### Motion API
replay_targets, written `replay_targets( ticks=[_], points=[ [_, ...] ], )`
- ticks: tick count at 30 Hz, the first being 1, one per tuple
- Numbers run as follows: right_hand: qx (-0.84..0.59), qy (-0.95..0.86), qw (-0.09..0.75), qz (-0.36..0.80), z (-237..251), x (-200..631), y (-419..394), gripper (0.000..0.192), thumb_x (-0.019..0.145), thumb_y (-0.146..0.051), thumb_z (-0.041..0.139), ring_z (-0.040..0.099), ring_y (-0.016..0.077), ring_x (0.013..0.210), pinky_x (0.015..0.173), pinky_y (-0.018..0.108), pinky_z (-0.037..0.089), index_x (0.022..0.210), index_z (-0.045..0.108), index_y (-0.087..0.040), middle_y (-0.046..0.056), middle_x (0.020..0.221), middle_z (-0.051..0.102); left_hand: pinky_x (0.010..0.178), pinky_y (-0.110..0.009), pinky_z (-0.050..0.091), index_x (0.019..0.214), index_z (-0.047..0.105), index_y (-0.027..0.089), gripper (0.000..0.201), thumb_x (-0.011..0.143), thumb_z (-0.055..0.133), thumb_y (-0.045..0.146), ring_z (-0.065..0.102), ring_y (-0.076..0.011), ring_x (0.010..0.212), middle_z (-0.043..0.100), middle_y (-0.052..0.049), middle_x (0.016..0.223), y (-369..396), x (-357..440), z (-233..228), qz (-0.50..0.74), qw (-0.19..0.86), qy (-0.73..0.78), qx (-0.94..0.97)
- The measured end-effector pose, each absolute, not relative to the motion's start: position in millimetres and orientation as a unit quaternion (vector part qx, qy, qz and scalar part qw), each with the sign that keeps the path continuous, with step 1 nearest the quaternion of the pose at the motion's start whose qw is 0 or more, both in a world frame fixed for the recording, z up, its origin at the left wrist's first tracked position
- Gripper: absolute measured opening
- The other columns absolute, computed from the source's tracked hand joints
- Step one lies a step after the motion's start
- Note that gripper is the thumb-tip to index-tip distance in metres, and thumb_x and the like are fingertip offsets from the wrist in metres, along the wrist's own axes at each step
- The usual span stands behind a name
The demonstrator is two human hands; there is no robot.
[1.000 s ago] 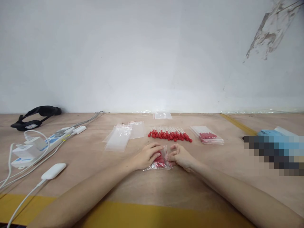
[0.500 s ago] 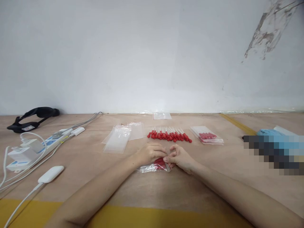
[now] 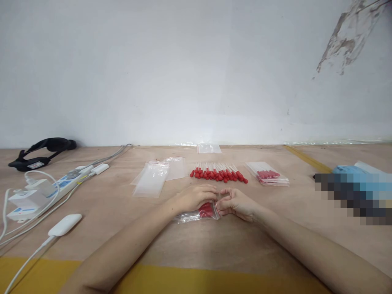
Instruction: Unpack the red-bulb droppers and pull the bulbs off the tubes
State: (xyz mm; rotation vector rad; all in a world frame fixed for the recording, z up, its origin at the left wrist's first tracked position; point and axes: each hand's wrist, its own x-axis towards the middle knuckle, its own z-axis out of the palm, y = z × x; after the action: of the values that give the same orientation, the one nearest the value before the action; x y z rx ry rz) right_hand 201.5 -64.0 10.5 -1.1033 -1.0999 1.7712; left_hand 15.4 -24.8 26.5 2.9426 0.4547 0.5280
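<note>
A clear zip-lock bag [image 3: 191,216] lies on the table in front of me, with red-tipped sticks [image 3: 206,210] inside it. My left hand [image 3: 196,196] is over the bag's far side, its fingers curled down onto it and partly hiding it. At the bag's right end, by the red zip line, my right hand [image 3: 231,203] pinches the edge between thumb and fingers. Just beyond my hands a row of loose red-tipped white sticks [image 3: 217,173] lies side by side. To their right rests a stack of filled zip-lock bags [image 3: 268,174].
Flat zip-lock bags [image 3: 150,179] lie left of the sticks, and another small bag [image 3: 209,149] sits by the wall. Far left are a power strip [image 3: 65,183] with cables, a white charger [image 3: 65,225] and a black strapped item [image 3: 43,154]. A blue package [image 3: 349,170] is at right.
My right hand has shifted slightly right along the bag's end, uncovering more of the zip edge and red tips. My left hand stays on the bag, its fingers moved a little right.
</note>
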Motion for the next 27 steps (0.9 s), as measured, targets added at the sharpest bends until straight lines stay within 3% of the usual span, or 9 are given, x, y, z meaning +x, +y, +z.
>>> replay_targets(
  ticks=[4,9,13,20,27],
  points=[
    [-0.462,-0.427,0.385,0.675,13.2,197.3,-66.0,0.049,0.049,-0.004,0.064,0.057,0.0109,0.048,0.048,0.023,0.050,0.084,0.033,-0.018,-0.001,0.058,0.063,0.096,-0.027,0.037,0.097,0.060,0.018,0.024,0.089,0.039,0.022,0.046,-0.0159,0.113,0.056,-0.005,0.116,-25.0,15.7,28.1,0.171,0.065,0.144,0.973],
    [-0.463,-0.437,0.388,0.667,16.6,192.3,-69.1,0.046,0.049,-0.003,0.061,0.058,0.0111,0.049,0.047,0.023,0.050,0.084,0.035,-0.018,-0.005,0.057,0.060,0.099,-0.028,0.033,0.109,0.054,0.018,0.024,0.088,0.042,0.020,0.042,-0.0158,0.118,0.053,-0.005,0.122,-27.0,19.9,32.2,0.154,0.071,0.127,0.977],
    [-0.455,-0.427,0.400,0.671,12.6,194.0,-68.1,0.047,0.049,-0.006,0.063,0.057,0.0107,0.049,0.049,0.024,0.051,0.082,0.032,-0.020,-0.008,0.054,0.058,0.097,-0.028,0.034,0.096,0.058,0.018,0.019,0.088,0.040,0.018,0.045,-0.0156,0.114,0.059,-0.004,0.111,-27.1,21.3,34.9,0.142,0.062,0.154,0.976],
    [-0.450,-0.424,0.400,0.676,5.3,199.7,-64.8,0.058,0.042,-0.006,0.071,0.058,0.0129,0.048,0.049,0.027,0.051,0.084,0.032,-0.020,-0.005,0.056,0.061,0.082,-0.026,0.039,0.088,0.058,0.016,0.013,0.086,0.045,0.020,0.055,-0.0149,0.087,0.062,-0.004,0.089,-25.8,19.8,34.8,0.154,0.033,0.182,0.971],
    [-0.490,-0.427,0.379,0.659,15.2,193.1,-68.8,0.052,0.048,-0.005,0.069,0.058,0.0123,0.048,0.048,0.025,0.051,0.088,0.037,-0.016,-0.002,0.056,0.063,0.083,-0.027,0.037,0.091,0.060,0.019,0.016,0.086,0.046,0.019,0.052,-0.0159,0.092,0.059,-0.004,0.099,-26.7,21.6,37.8,0.149,0.017,0.147,0.978]
  ],
)
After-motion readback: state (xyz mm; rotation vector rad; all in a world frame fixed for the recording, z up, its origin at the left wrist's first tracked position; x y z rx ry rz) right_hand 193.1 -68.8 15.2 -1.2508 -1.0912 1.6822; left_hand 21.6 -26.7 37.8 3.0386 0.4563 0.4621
